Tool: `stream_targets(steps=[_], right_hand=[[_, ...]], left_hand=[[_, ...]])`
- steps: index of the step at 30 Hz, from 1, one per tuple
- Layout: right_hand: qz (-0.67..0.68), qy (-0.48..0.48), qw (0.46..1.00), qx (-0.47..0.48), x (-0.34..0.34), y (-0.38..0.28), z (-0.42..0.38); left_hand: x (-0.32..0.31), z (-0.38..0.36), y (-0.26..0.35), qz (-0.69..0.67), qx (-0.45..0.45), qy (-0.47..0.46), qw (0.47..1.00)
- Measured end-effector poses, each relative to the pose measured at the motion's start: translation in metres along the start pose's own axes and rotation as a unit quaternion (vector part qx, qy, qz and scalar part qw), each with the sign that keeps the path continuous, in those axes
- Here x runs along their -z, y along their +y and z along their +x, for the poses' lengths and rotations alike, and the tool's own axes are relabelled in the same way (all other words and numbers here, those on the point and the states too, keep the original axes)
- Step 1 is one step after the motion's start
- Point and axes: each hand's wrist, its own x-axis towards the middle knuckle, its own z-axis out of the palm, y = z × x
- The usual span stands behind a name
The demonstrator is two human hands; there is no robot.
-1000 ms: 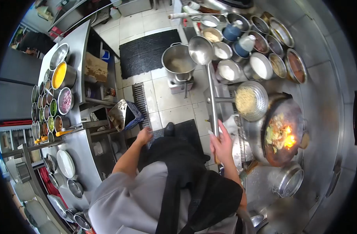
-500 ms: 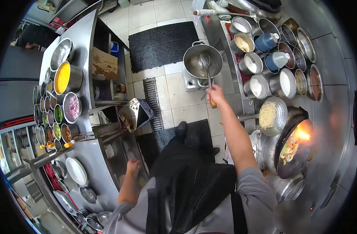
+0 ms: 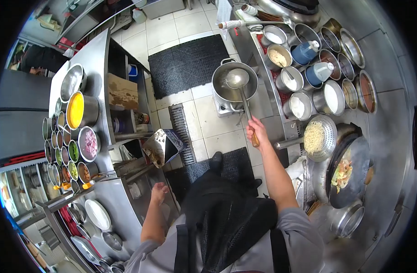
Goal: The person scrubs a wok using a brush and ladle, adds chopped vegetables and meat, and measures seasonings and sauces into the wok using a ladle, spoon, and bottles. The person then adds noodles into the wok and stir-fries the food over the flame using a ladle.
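My right hand [image 3: 258, 133] is closed round the wooden end of a long-handled ladle [image 3: 238, 78]. The ladle's bowl is over a large metal pot [image 3: 221, 95] that holds liquid and stands on a low burner. My left hand [image 3: 159, 193] hangs low beside the left steel counter, its fingers loosely curved and nothing in them. At my right is a black wok [image 3: 359, 182] with chopped food [image 3: 342, 176] in it. A perforated strainer [image 3: 327, 136] heaped with noodles [image 3: 313, 137] lies just beyond the wok.
Metal containers of seasonings and two blue-filled bottles [image 3: 305, 53] crowd the right counter. On the left counter are a pot of yellow liquid [image 3: 76, 110], a bowl of chopped onion [image 3: 88, 144] and several small tubs. An open tin [image 3: 163, 148] projects from the left side. Black mats [image 3: 190, 63] lie on the tiled floor.
The ladle's bowl has come up in the pot, and my right hand has shifted slightly right and down. The flame over the wok is gone.
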Motion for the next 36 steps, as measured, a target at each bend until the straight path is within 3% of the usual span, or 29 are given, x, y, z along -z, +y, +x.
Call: stream_targets(steps=[10, 18, 22, 26, 29, 32, 36], right_hand=[[0.039, -0.052, 0.997, 0.030, 0.000, -0.008, -0.100], [0.176, -0.206, 0.963, -0.010, 0.000, -0.072, -0.286], [0.219, -0.243, 0.945, -0.023, 0.041, -0.100, -0.387], [0.186, -0.188, 0.964, 0.025, 0.096, -0.112, -0.500], [0.183, -0.112, 0.974, 0.071, 0.138, -0.116, -0.574], [0.186, -0.023, 0.976, 0.114, 0.170, -0.114, -0.626], [0.136, 0.087, 0.972, 0.173, 0.218, -0.116, -0.650]], left_hand=[[-0.040, 0.025, 0.026, 0.092, -0.035, -0.045, 0.994], [-0.116, -0.018, 0.087, 0.129, -0.100, -0.073, 0.984], [-0.164, -0.043, 0.089, 0.192, -0.214, -0.090, 0.954], [-0.235, -0.085, 0.089, 0.325, -0.440, -0.106, 0.830], [-0.330, -0.188, 0.125, 0.335, -0.504, -0.156, 0.781], [-0.430, -0.283, 0.158, 0.267, -0.592, -0.275, 0.709], [-0.555, -0.380, 0.187, 0.193, -0.738, -0.355, 0.541]])
